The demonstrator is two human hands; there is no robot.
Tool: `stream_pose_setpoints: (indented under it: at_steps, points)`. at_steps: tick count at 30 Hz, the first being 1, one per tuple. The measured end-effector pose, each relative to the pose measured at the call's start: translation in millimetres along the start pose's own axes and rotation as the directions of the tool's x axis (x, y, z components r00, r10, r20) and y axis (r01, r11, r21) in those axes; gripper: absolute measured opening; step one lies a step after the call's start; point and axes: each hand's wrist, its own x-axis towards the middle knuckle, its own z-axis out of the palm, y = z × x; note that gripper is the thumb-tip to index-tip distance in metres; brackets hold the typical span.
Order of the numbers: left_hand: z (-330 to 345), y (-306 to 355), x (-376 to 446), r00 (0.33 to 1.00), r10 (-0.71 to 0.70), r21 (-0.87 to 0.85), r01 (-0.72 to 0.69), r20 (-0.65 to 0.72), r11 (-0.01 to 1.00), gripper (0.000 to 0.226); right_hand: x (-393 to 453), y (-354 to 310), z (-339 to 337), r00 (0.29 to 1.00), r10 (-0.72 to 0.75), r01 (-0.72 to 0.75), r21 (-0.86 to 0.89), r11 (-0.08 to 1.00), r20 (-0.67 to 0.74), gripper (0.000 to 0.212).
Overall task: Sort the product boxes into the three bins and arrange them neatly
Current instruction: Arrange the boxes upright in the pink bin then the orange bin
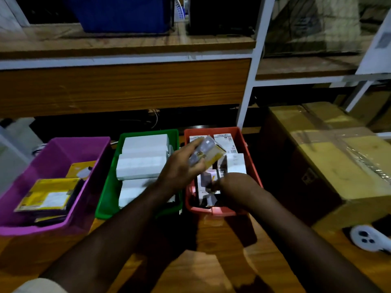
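Three bins stand side by side on the wooden surface: a purple bin (pixel 63 142), a green bin (pixel 105 187) and a red bin (pixel 251 157). Yellow-and-black product boxes (pixel 47 196) lie in the purple bin. White boxes (pixel 143 163) fill the green bin. The red bin holds white boxes with barcode labels (pixel 224 140). My left hand (pixel 182 168) grips a small yellow-and-grey box (pixel 209 153), tilted above the red bin's left side. My right hand (pixel 230 185) reaches down into the red bin, fingers on a box (pixel 206 182) there; the grip is partly hidden.
A large taped cardboard carton (pixel 330 161) stands right of the red bin. A white round object (pixel 366 240) lies at its foot. Behind the bins is a white-framed shelf (pixel 249 85) with wooden boards and a blue tub (pixel 124 13) on top.
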Motion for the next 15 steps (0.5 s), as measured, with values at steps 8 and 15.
stream_pose_setpoints:
  at_steps: [8,15]
  points:
    - [-14.1,13.8,-14.5,0.947,-0.216,-0.326,0.132,-0.236,0.936,0.058,3.8,-10.0,-24.9,0.993,-0.114,0.115,-0.124,0.986,0.013,0.031]
    - [-35.0,10.5,-15.3,0.771,-0.374,-0.485,0.097,-0.515,0.869,0.046,-25.7,14.4,-17.6,0.934,0.056,0.179,0.599,0.781,-0.352,0.042]
